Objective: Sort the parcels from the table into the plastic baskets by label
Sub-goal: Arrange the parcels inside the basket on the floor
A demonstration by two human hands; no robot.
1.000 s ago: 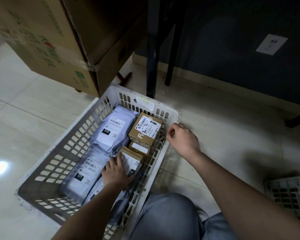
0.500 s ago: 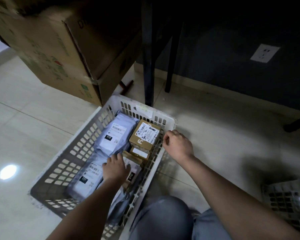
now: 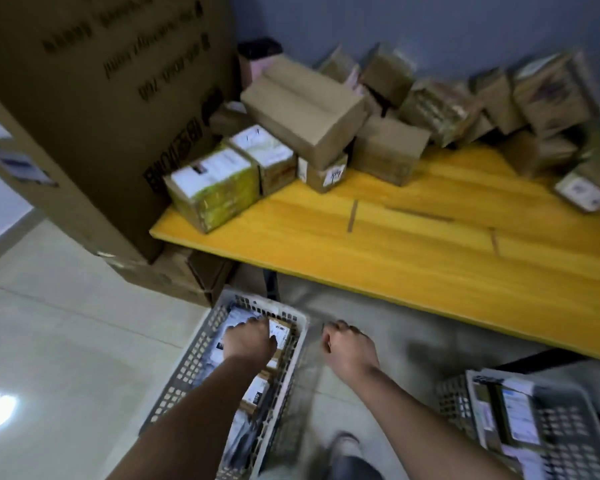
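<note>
A grey plastic basket (image 3: 191, 351) stands on the floor below the table's front edge and holds grey mailer bags and small brown boxes (image 3: 282, 331) with white labels. My left hand (image 3: 248, 341) reaches into it, fingers down on the parcels, gripping nothing that I can see. To the right of the basket, apart from its rim, my right hand (image 3: 350, 348) hangs curled and holds nothing. A second grey basket (image 3: 568, 427) with labelled parcels sits at the lower right. On the yellow table (image 3: 430, 244) lie several cardboard parcels, among them a labelled box (image 3: 212, 188) at the near left corner.
A tall cardboard carton (image 3: 101, 116) stands left of the table, with smaller cartons (image 3: 174, 275) under it on the floor. The pale tiled floor (image 3: 66, 341) spreads to the left. A blue-grey wall (image 3: 430, 26) backs the table. The picture is motion-blurred.
The view has swung up from the basket to take in the table top. My left hand has shifted toward the basket's far end. My right hand has come away from the basket rim.
</note>
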